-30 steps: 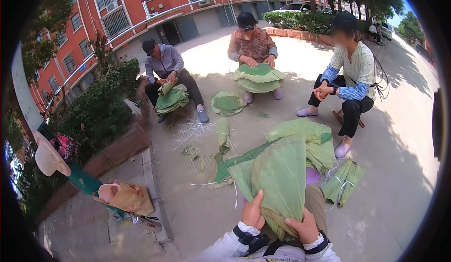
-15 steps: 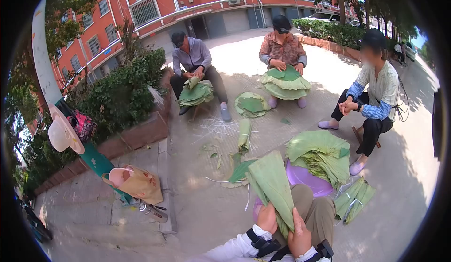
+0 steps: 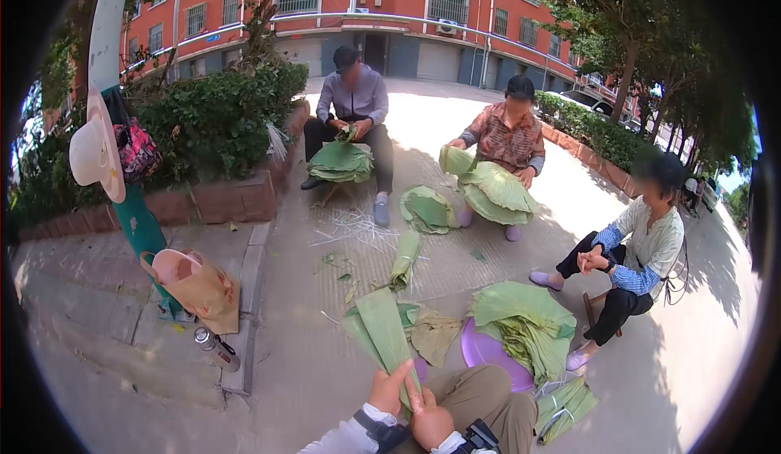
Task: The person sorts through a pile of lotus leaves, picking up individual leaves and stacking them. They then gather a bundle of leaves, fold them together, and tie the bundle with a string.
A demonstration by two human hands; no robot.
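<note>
A folded bundle of green leaves [image 3: 382, 328] slants up and to the left from my hands, its broad end away from me. My left hand [image 3: 389, 389] grips the bundle's narrow lower part from the left. Close beside it, my right hand [image 3: 429, 421] is closed on the same part from the right. Beyond the bundle, a brown-green leaf [image 3: 435, 336] lies on the ground. To the right, a heap of large leaves [image 3: 525, 320] rests on a purple basin [image 3: 488, 352]. Tied leaf bundles [image 3: 567, 409] lie right of my knee.
Two people with leaf stacks [image 3: 340, 163] [image 3: 496, 194] sit ahead; a third person [image 3: 643, 251] sits at the right. A rolled bundle [image 3: 404, 260] and white strips [image 3: 354, 228] lie on the pavement. At left are a paper bag [image 3: 203, 291], a flask [image 3: 217, 350] and a pole [image 3: 106, 39].
The view has swung right. My hands have moved left with the bundle, which looks narrower and more folded. The brown-green leaf now shows. The patterned-shirt person has lifted a leaf aside.
</note>
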